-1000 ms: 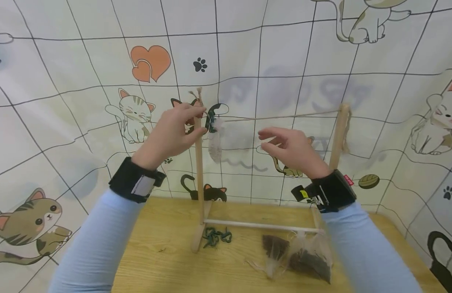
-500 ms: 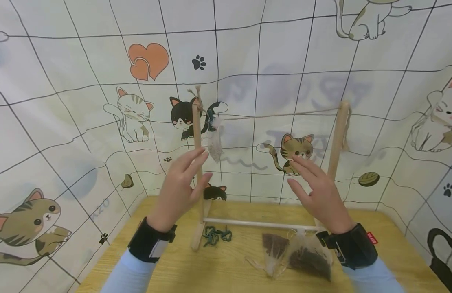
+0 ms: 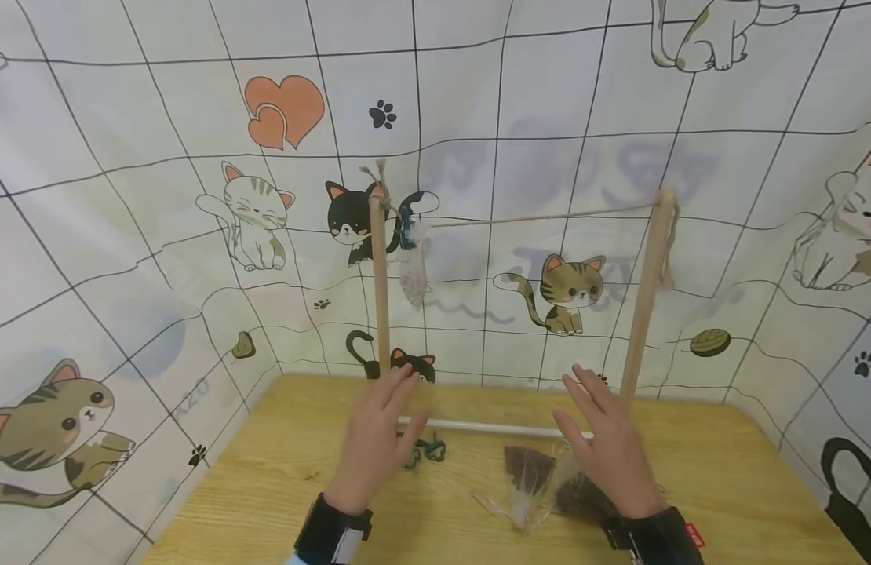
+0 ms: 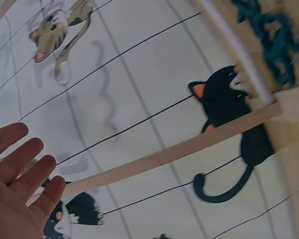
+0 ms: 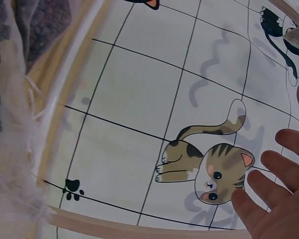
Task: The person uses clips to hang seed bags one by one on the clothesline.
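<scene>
My left hand [image 3: 379, 439] hovers with extended fingers in front of the frame's left wooden post [image 3: 380, 290], holding nothing. My right hand [image 3: 610, 447], also empty with fingers spread, is above the mesh bag [image 3: 575, 496] with dark contents and hides part of it. A second drawstring mesh bag [image 3: 529, 471] lies to its left. Several green clips [image 3: 435, 450] sit on the table, partly behind my left hand. Up on the twine [image 3: 548, 216], beside the left post, a small pale mesh bag [image 3: 412, 278] hangs from a green clip [image 3: 406, 229].
The twine runs to the right wooden post [image 3: 647, 298]. A white rod [image 3: 485, 427] joins the posts low down. Behind the wooden table [image 3: 252, 471] hangs a cat-patterned cloth [image 3: 464, 94].
My left hand has left the top of the left post and come down toward the table. My right hand has also lowered. The pale bag stays hanging on the twine.
</scene>
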